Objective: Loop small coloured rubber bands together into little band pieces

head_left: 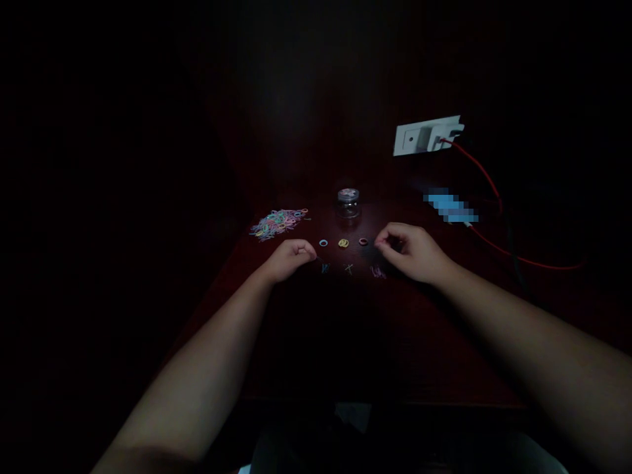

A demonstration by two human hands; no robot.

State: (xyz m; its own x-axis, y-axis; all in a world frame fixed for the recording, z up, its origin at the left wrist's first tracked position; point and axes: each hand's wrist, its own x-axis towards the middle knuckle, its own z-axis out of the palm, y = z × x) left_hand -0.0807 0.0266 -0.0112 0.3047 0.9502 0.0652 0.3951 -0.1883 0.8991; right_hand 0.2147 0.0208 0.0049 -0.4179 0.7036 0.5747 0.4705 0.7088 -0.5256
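Note:
My left hand [291, 259] is closed in a pinch at the left end of two short rows of small items. Something thin and dark shows at its fingertips, too small to name, close to a few blue pins [325, 268]. In the upper row lie a blue ring [323, 243], several yellow rings [343, 243] and a reddish ring [363, 241], which look like small hair ties. Below them are crossed yellowish pins [348, 268] and purple pins [378, 271]. Just right of the reddish ring, my right hand [415, 253] has thumb and fingers pinched; what they hold, if anything, is hidden.
A mixed pile of colourful bands and pins [279, 224] lies at the left. Behind the rows stands a clear lidded jar [348, 204]. A red cable [486, 174] runs from a wall socket [427, 136]; a pixelated blue object [450, 206] lies at the right.

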